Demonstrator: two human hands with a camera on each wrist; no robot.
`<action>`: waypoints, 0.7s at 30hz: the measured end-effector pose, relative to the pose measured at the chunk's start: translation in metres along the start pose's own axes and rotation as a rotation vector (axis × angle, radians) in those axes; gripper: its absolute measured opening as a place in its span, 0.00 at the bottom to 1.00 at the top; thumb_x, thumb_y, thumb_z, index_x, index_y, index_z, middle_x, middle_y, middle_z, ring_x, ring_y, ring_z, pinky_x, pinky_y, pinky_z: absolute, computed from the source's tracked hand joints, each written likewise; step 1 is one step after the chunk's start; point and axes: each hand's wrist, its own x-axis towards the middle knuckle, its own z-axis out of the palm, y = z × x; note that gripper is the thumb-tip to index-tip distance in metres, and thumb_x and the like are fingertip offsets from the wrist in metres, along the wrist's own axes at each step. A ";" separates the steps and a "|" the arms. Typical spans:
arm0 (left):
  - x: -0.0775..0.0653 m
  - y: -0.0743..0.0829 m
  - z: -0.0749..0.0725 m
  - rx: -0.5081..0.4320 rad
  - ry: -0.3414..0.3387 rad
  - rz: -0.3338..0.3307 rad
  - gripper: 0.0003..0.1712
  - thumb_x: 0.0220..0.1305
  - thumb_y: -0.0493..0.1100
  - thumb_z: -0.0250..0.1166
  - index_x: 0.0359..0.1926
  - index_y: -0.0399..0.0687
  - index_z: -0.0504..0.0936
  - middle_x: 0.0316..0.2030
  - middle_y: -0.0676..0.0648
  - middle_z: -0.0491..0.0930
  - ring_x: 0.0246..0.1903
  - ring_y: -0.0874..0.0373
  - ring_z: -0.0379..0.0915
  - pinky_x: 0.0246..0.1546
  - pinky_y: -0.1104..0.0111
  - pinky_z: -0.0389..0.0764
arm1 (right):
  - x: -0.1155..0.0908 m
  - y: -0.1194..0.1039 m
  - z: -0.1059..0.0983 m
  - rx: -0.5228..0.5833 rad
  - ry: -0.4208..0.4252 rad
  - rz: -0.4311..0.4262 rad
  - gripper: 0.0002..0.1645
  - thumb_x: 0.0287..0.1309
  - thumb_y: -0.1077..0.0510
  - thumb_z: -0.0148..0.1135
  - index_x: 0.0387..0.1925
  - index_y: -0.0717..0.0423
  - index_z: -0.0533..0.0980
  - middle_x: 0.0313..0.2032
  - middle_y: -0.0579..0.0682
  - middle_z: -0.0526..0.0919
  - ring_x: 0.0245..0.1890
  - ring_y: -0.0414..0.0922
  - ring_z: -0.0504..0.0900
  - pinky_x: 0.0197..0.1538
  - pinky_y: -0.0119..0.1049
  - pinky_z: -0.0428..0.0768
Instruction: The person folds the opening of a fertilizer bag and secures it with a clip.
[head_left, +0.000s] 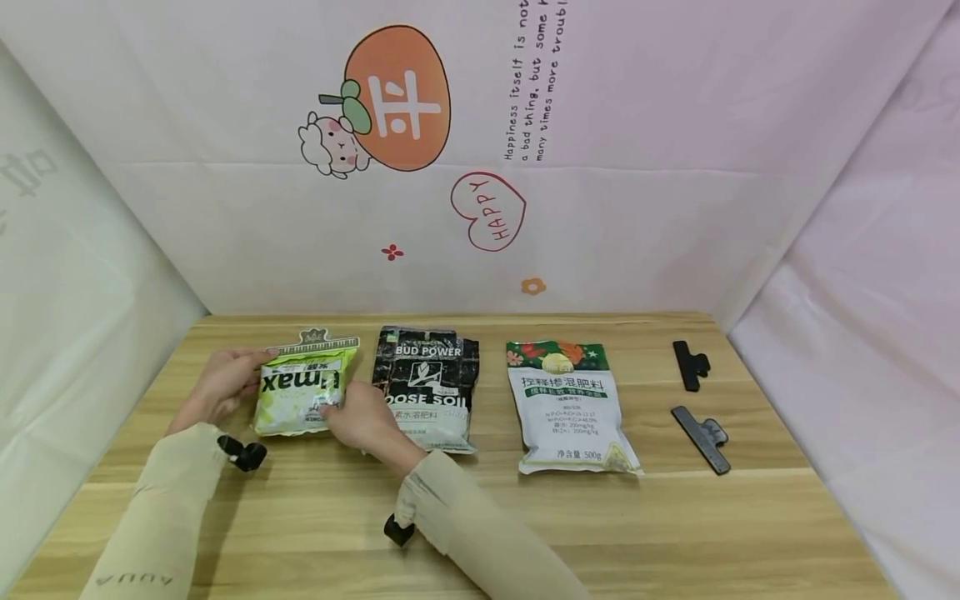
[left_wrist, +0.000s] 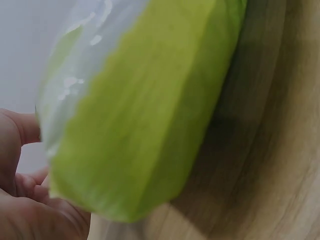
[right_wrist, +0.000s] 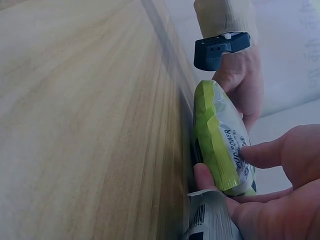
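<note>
A plump green-and-white bag (head_left: 300, 392) with upside-down print lies at the left of the table, held between both hands. My left hand (head_left: 225, 383) grips its left side near the top corner. In the left wrist view the thumb (left_wrist: 25, 127) meets the bag's edge. At the lower right corner, my right hand (head_left: 366, 417) pinches the bag, thumb on the printed face and fingers beneath, as the right wrist view shows. A pale ridged strip with an ornate tab (head_left: 313, 340) runs along the bag's top edge; whether it is fastened there, I cannot tell.
Just right of the right hand lies a black-and-white BUD POWER bag (head_left: 425, 387). Further right is a white fertilizer bag (head_left: 566, 417) with a green top. A black clip (head_left: 690, 367) and a dark grey clip (head_left: 701, 440) lie at the right. A printed white cloth (head_left: 600, 242) hangs behind the table.
</note>
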 end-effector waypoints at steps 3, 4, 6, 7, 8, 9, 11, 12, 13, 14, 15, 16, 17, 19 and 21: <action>0.001 -0.001 -0.001 -0.013 -0.008 0.002 0.37 0.82 0.52 0.54 0.77 0.30 0.61 0.28 0.68 0.81 0.24 0.72 0.72 0.29 0.77 0.82 | 0.001 -0.001 0.001 -0.027 0.002 0.002 0.22 0.69 0.47 0.69 0.21 0.51 0.76 0.13 0.44 0.68 0.12 0.41 0.64 0.14 0.33 0.64; 0.001 -0.002 -0.001 -0.011 -0.010 0.005 0.37 0.82 0.51 0.54 0.77 0.30 0.60 0.25 0.68 0.78 0.22 0.72 0.69 0.26 0.77 0.79 | 0.001 -0.002 0.001 -0.037 0.002 -0.001 0.23 0.69 0.47 0.69 0.21 0.51 0.75 0.13 0.44 0.67 0.11 0.41 0.64 0.14 0.33 0.64; 0.002 -0.002 -0.001 -0.014 -0.013 0.016 0.37 0.82 0.51 0.54 0.77 0.29 0.60 0.20 0.67 0.74 0.18 0.71 0.63 0.22 0.77 0.74 | 0.002 -0.002 0.000 -0.056 -0.001 -0.003 0.24 0.69 0.46 0.68 0.19 0.50 0.75 0.12 0.44 0.67 0.11 0.41 0.64 0.14 0.33 0.64; 0.002 -0.002 -0.001 -0.016 -0.014 0.020 0.37 0.82 0.51 0.54 0.77 0.28 0.61 0.19 0.67 0.73 0.17 0.71 0.61 0.21 0.77 0.72 | 0.002 -0.003 0.000 -0.065 -0.005 -0.006 0.25 0.70 0.46 0.68 0.18 0.50 0.73 0.12 0.43 0.66 0.11 0.41 0.64 0.14 0.33 0.64; 0.003 -0.003 -0.001 -0.015 -0.015 0.026 0.37 0.82 0.51 0.54 0.77 0.28 0.60 0.19 0.67 0.73 0.17 0.71 0.60 0.21 0.77 0.71 | 0.002 -0.003 0.000 -0.069 -0.008 -0.011 0.26 0.70 0.46 0.67 0.17 0.50 0.72 0.11 0.43 0.65 0.10 0.41 0.63 0.14 0.33 0.63; 0.003 -0.003 -0.001 -0.011 -0.011 0.027 0.37 0.82 0.51 0.55 0.77 0.28 0.61 0.19 0.66 0.72 0.16 0.71 0.57 0.20 0.77 0.69 | 0.002 -0.003 -0.001 -0.075 -0.013 -0.017 0.27 0.71 0.46 0.67 0.16 0.49 0.71 0.11 0.43 0.64 0.10 0.41 0.63 0.13 0.33 0.63; 0.004 -0.003 0.000 -0.024 -0.009 0.021 0.37 0.81 0.51 0.55 0.77 0.27 0.61 0.21 0.67 0.78 0.17 0.72 0.62 0.20 0.77 0.71 | 0.003 -0.003 -0.001 -0.081 -0.027 -0.023 0.29 0.72 0.46 0.66 0.14 0.48 0.69 0.10 0.42 0.63 0.09 0.41 0.61 0.13 0.32 0.62; 0.005 -0.004 0.000 -0.031 -0.010 0.016 0.37 0.81 0.51 0.55 0.77 0.27 0.60 0.23 0.67 0.81 0.18 0.72 0.65 0.22 0.77 0.74 | 0.003 -0.002 -0.001 -0.082 -0.034 -0.026 0.30 0.72 0.46 0.65 0.14 0.48 0.69 0.09 0.42 0.62 0.08 0.40 0.61 0.12 0.32 0.61; 0.005 -0.004 0.000 -0.040 -0.010 0.008 0.37 0.81 0.50 0.55 0.76 0.27 0.60 0.25 0.66 0.83 0.19 0.72 0.67 0.23 0.78 0.76 | 0.003 -0.002 -0.001 -0.088 -0.039 -0.029 0.30 0.72 0.46 0.65 0.14 0.48 0.68 0.09 0.42 0.62 0.08 0.40 0.60 0.12 0.33 0.61; 0.005 -0.005 0.000 -0.053 -0.013 0.000 0.38 0.81 0.50 0.55 0.77 0.26 0.59 0.26 0.66 0.85 0.21 0.73 0.71 0.25 0.78 0.79 | 0.003 -0.001 -0.001 -0.088 -0.041 -0.032 0.28 0.72 0.46 0.65 0.16 0.49 0.70 0.10 0.42 0.63 0.08 0.40 0.60 0.12 0.33 0.61; 0.006 -0.005 0.000 -0.069 -0.014 -0.009 0.38 0.81 0.50 0.55 0.77 0.26 0.59 0.27 0.65 0.85 0.23 0.73 0.74 0.28 0.78 0.82 | 0.003 0.000 -0.001 -0.091 -0.045 -0.035 0.27 0.72 0.46 0.65 0.17 0.49 0.72 0.10 0.42 0.63 0.08 0.40 0.61 0.12 0.33 0.62; 0.006 -0.005 0.000 -0.083 -0.016 -0.018 0.38 0.81 0.50 0.56 0.77 0.26 0.58 0.28 0.65 0.86 0.25 0.73 0.77 0.30 0.78 0.84 | 0.003 0.000 -0.001 -0.088 -0.047 -0.038 0.24 0.73 0.47 0.65 0.20 0.50 0.74 0.10 0.43 0.64 0.08 0.40 0.61 0.12 0.33 0.62; 0.006 -0.006 0.000 -0.096 -0.017 -0.027 0.38 0.81 0.50 0.56 0.77 0.26 0.57 0.28 0.65 0.86 0.26 0.73 0.78 0.31 0.77 0.85 | 0.004 0.001 -0.001 -0.087 -0.048 -0.042 0.22 0.73 0.47 0.65 0.22 0.51 0.76 0.11 0.43 0.65 0.09 0.40 0.61 0.12 0.33 0.62; 0.006 -0.006 0.000 -0.109 -0.011 -0.044 0.39 0.81 0.50 0.56 0.78 0.28 0.57 0.28 0.65 0.86 0.26 0.72 0.77 0.31 0.77 0.84 | 0.004 0.002 0.000 -0.084 -0.047 -0.052 0.19 0.73 0.47 0.64 0.27 0.53 0.78 0.12 0.43 0.65 0.09 0.40 0.62 0.12 0.33 0.62; 0.005 -0.006 0.000 -0.110 0.001 -0.057 0.39 0.81 0.51 0.57 0.78 0.28 0.59 0.25 0.66 0.84 0.23 0.72 0.73 0.28 0.77 0.81 | 0.003 0.003 0.001 -0.077 -0.050 -0.060 0.18 0.73 0.48 0.64 0.27 0.53 0.79 0.12 0.43 0.65 0.10 0.40 0.62 0.12 0.33 0.62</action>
